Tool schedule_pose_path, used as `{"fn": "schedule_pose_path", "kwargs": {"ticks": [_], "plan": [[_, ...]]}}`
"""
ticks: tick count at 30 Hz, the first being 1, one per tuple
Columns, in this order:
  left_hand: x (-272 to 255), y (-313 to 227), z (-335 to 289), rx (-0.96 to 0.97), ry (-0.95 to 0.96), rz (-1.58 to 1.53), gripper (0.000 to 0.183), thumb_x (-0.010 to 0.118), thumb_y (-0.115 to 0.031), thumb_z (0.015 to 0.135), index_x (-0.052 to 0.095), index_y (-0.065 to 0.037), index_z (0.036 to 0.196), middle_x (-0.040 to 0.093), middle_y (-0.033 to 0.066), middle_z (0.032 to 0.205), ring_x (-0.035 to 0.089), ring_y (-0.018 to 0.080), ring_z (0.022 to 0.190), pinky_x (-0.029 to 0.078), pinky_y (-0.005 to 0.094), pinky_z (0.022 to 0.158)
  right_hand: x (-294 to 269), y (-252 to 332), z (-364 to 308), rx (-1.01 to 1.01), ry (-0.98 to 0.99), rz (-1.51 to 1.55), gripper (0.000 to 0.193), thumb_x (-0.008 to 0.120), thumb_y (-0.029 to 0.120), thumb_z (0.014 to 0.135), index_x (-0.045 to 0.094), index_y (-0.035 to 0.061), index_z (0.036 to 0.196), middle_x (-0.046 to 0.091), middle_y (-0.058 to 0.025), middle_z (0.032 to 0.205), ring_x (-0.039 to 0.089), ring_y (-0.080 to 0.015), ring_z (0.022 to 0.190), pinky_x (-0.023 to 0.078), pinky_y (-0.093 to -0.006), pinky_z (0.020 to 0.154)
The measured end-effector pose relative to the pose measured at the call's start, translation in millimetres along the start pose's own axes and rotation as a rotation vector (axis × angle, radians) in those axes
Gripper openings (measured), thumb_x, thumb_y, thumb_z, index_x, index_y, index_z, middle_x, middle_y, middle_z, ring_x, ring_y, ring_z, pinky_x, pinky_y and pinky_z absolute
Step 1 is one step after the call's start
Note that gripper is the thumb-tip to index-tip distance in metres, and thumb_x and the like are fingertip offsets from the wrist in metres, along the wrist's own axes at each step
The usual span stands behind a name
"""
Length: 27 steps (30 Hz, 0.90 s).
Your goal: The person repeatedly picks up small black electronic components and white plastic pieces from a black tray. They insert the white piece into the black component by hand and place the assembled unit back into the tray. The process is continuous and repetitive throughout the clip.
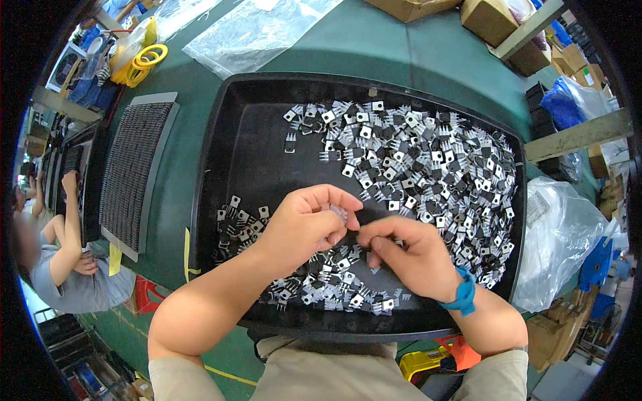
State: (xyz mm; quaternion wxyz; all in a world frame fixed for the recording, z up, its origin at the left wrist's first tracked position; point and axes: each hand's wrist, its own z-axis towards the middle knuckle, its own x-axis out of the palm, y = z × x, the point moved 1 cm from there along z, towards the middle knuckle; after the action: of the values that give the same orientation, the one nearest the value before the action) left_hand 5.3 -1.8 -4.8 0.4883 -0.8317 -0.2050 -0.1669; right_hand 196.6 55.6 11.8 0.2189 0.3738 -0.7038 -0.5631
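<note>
Pinching small transistors (339, 212) between thumb and fingers of the left hand (304, 220), curled over the middle of the black tray (200, 200); too blurred to count. Holding the right hand (408, 254) just beside, also over the tray, with thumb and fingers bent in and narrow; cannot tell whether gripping anything. Wearing a teal wristband (463, 292) on the right wrist, above the tray's near right part.

Heaped loosely across the tray's right half and far side: three-legged transistors (401, 154) with black bodies and silvery metal tabs, facing every which way. Gathered in the tray's near left part: a smaller cluster (251, 224), partly hidden by the left forearm (221, 287). Strewn along the tray's near edge: more of the same kind.

Stuck just beside the tray's left edge: a yellow tape strip (187, 254). Lying farther left of the tray: a grey panel (137, 170) packed with rows of dark parts. Seated well left of the tray: a co-worker (60, 287) in a grey-blue top. Spread beyond the tray's far edge on the green tabletop (435, 60): a clear plastic bag (261, 33). Crumpled just right of the tray: clear plastic sheeting (558, 240).
</note>
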Motion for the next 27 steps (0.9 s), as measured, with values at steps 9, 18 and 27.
{"fn": "schedule_pose_path", "kwargs": {"ticks": [9,18,27], "plan": [[4,-3,-1,0.037,0.029,-0.019,0.025,0.062,-0.001,0.085,0.058,-0.004,0.109,0.066,0.0170,0.098,0.050,0.0058,0.064,0.040,0.0183,0.054,29,1,-24,-0.035,0.444,-0.978,0.037,0.065,0.038,0.082,0.055,0.0020,0.084,0.064,-0.0161,0.069,0.065,-0.0360,0.065,0.052,-0.0454,0.058],[-1,0,1,0.035,0.092,-0.112,0.020,0.058,-0.001,0.087,0.063,-0.001,0.106,0.065,0.0123,0.093,0.049,0.0074,0.066,0.037,0.0199,0.053,22,2,-30,-0.104,0.368,-0.971,0.017,0.059,0.019,0.082,0.053,0.0023,0.083,0.063,-0.0147,0.075,0.064,-0.0337,0.067,0.051,-0.0440,0.056],[0,1,-2,-0.010,0.106,0.003,0.026,0.057,0.001,0.086,0.064,0.002,0.111,0.061,0.0043,0.088,0.047,0.0043,0.064,0.037,0.0182,0.054,0,22,-20,-0.362,-0.066,-0.290,0.022,0.063,-0.002,0.077,0.060,0.0022,0.098,0.061,-0.0131,0.082,0.062,-0.0280,0.071,0.049,-0.0350,0.061]]}}
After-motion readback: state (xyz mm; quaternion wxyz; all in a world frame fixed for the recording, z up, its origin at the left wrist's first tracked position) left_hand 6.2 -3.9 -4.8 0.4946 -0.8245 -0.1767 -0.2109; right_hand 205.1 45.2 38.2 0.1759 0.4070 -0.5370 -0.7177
